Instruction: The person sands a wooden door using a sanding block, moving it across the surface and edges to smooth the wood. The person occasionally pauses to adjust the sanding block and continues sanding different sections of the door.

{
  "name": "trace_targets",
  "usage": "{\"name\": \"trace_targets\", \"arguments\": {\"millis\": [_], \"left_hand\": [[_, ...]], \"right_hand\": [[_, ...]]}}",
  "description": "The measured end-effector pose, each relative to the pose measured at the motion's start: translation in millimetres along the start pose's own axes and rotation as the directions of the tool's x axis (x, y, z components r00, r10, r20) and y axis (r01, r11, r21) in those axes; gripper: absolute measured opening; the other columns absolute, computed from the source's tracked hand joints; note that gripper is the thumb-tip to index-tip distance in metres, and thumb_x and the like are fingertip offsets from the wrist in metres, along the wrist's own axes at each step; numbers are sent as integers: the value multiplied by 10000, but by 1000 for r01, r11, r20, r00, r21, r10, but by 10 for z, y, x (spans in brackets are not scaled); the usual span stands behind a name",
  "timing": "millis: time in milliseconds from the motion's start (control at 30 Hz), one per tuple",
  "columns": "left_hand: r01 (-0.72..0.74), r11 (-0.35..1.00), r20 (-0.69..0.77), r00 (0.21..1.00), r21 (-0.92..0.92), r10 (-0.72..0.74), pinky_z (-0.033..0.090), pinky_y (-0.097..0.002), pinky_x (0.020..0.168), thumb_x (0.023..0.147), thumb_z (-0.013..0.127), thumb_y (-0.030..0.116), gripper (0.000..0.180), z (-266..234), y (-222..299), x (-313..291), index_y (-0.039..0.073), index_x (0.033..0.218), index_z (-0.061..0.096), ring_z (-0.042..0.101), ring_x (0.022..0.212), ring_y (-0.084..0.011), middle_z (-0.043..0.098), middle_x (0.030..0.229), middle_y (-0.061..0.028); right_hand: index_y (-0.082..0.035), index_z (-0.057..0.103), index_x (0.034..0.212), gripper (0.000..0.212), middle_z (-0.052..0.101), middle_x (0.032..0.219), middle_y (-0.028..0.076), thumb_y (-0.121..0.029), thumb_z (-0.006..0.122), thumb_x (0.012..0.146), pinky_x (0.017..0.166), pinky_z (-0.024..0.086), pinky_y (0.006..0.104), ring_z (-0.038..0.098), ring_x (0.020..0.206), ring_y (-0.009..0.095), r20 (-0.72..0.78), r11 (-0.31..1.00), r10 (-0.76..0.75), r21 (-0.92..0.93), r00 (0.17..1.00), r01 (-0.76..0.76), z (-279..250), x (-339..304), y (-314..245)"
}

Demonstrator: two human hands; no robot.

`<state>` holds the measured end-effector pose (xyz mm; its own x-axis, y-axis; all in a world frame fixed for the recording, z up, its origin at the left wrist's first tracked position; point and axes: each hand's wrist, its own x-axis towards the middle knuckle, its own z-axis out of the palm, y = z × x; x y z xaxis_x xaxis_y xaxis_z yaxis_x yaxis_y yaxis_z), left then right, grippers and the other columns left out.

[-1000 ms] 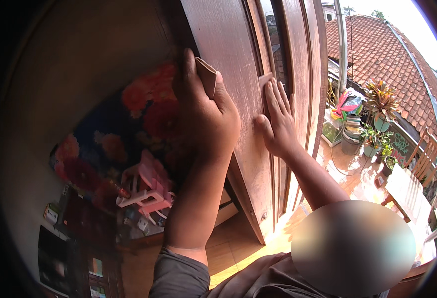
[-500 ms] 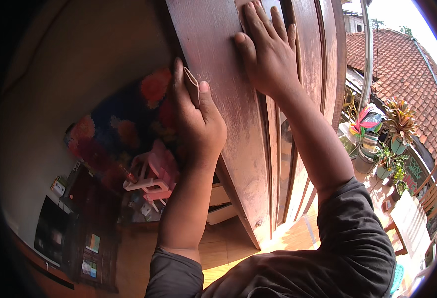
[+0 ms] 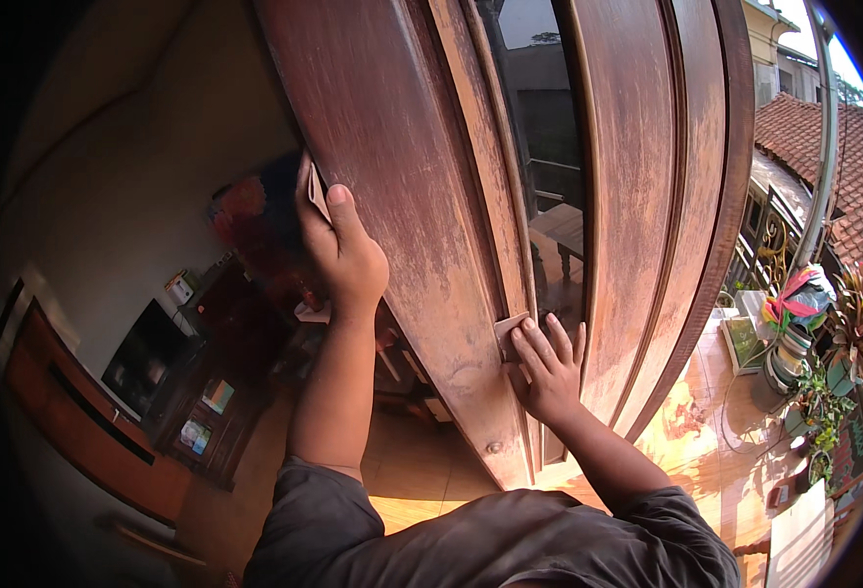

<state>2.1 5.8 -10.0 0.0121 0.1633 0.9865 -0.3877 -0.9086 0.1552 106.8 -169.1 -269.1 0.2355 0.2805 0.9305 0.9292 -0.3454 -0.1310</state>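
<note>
1 door; left hand, 1 sheet; right hand, 1 sheet.

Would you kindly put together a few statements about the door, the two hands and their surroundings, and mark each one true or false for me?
1. The right hand is beside the dark glass pane, with a small brown piece at its fingertips. True.
2. The left hand is empty. False: it holds a folded brown sheet between thumb and fingers.
3. The door is evenly coated in white. False: it is brown wood with paler, worn-looking patches.
4. A dark screen appears to the left of the left hand in the picture. True.
5. The potted plants are at the picture's left edge. False: they are on the right, outdoors.
</note>
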Motion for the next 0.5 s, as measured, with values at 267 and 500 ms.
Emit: {"name": "trace_targets", "arguments": {"millis": [267, 500], "left_hand": [[-1, 999, -34, 999, 34, 2, 384, -405, 1144, 1126, 382, 262, 500, -22, -89, -101, -64, 1504, 406, 532, 1338, -277, 538, 1462, -189], [123, 978, -14, 992, 168, -122, 366, -399, 1157, 1119, 392, 246, 500, -34, 89, -345, -62, 1512, 412, 517, 1367, -293, 534, 1480, -205]], "right_hand": [[-207, 715, 1251, 429, 635, 1355, -13, -241, 794, 831, 1211, 231, 591, 529, 1311, 279, -65, 981, -138, 131, 988, 146, -39, 60, 231], [-156, 732, 1200, 448, 678, 1283, -8, -151, 837, 765, 994, 395, 446, 619, 1059, 225, -183, 947, -167, 242, 969, 209, -1, 89, 296]]}}
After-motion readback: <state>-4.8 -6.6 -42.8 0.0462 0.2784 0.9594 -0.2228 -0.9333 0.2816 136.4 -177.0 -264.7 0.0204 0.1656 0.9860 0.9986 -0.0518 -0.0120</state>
